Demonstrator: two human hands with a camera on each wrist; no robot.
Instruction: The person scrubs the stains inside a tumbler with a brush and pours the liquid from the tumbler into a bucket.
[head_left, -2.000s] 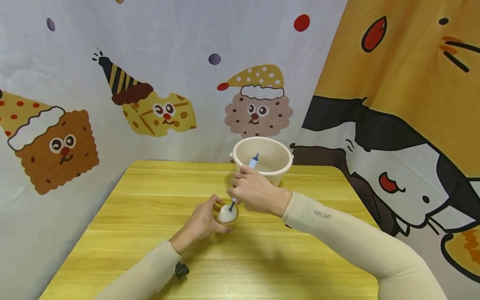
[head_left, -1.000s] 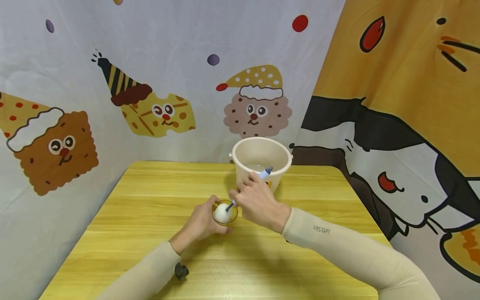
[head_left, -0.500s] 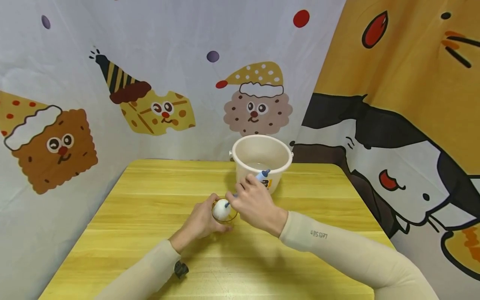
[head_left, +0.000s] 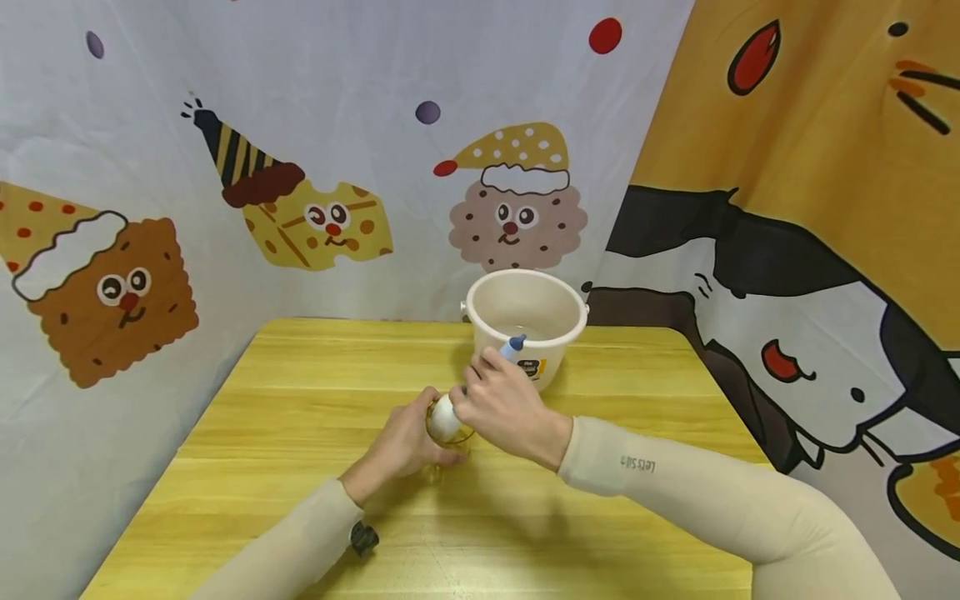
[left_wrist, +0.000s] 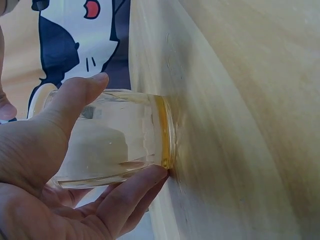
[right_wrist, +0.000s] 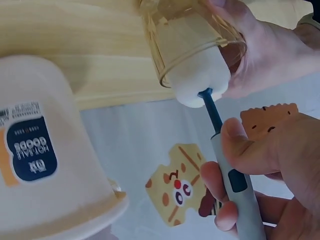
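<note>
My left hand [head_left: 405,440] grips a clear amber-tinted glass cup [left_wrist: 115,135], thumb on one side and fingers on the other. The cup's base is at or just above the tabletop; I cannot tell which. Inside the cup is the white sponge head [right_wrist: 197,67] of a cup brush, its end showing at the rim. Just beyond the rim, my right hand [head_left: 504,410] holds the brush's pale blue handle [right_wrist: 242,212], thumb along it. A dark blue neck [right_wrist: 213,112] joins handle and sponge. In the head view the right fingers hide most of the neck.
A cream bucket [head_left: 483,333] with a dark label stands behind the hands near the table's back edge, some water-like liquid at its bottom. The yellow wood-grain table [head_left: 300,367] meets a cartoon-printed curtain [head_left: 360,75] at the back and sides.
The right hand has come slightly lower and nearer the cup, and the brush handle's tip has swung away from over the bucket. The sponge has shifted inside the cup. The left hand stays put.
</note>
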